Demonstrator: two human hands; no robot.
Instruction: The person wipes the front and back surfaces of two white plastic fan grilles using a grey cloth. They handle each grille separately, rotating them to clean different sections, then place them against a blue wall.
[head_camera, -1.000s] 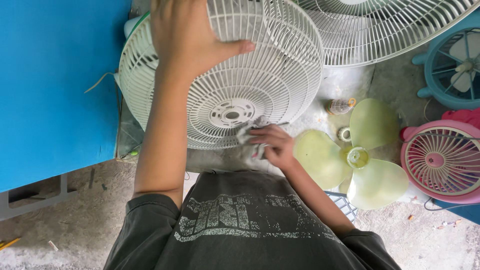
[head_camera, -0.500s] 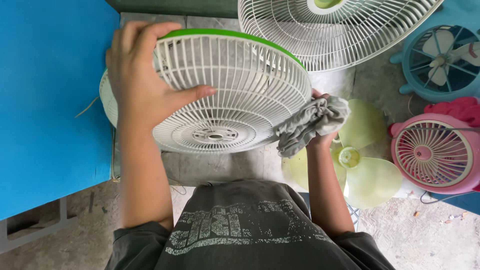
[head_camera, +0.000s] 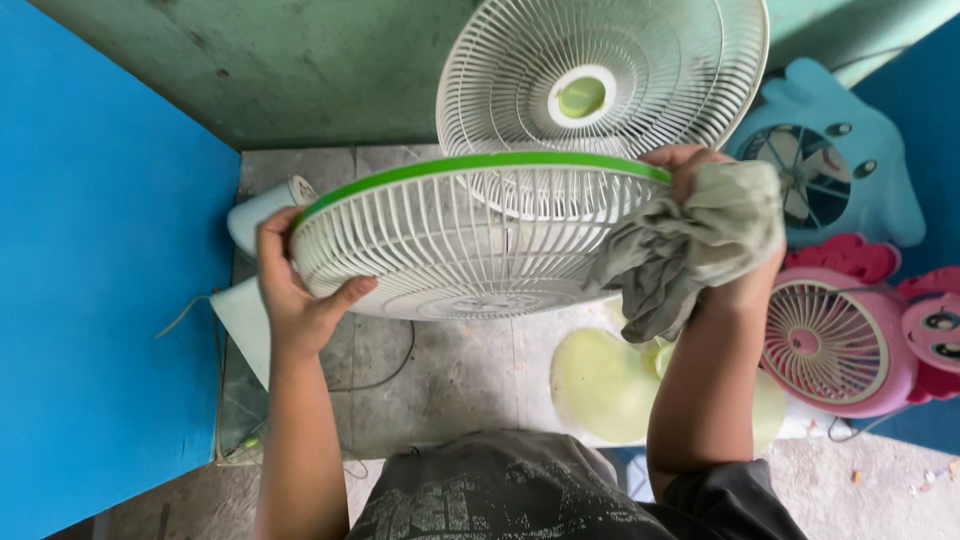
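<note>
I hold a white fan guard with a green rim (head_camera: 450, 240) nearly level in front of me. My left hand (head_camera: 295, 290) grips its left edge, thumb underneath. My right hand (head_camera: 730, 250) presses a grey cloth (head_camera: 680, 245) against the guard's right rim, fingers closed on the cloth. Below the guard, pale green fan blades (head_camera: 605, 385) lie on the concrete floor, partly hidden by my right forearm.
A second white fan guard with a green hub (head_camera: 600, 75) leans against the green wall behind. A blue animal-shaped fan (head_camera: 835, 165) and a pink fan (head_camera: 840, 335) stand at right. A blue panel (head_camera: 100, 280) fills the left. A white fan base (head_camera: 255, 225) and cable lie at left.
The guard has tipped from facing me to almost flat and risen. My left hand slid from its top to its left edge. My right hand with the cloth moved up to the right rim.
</note>
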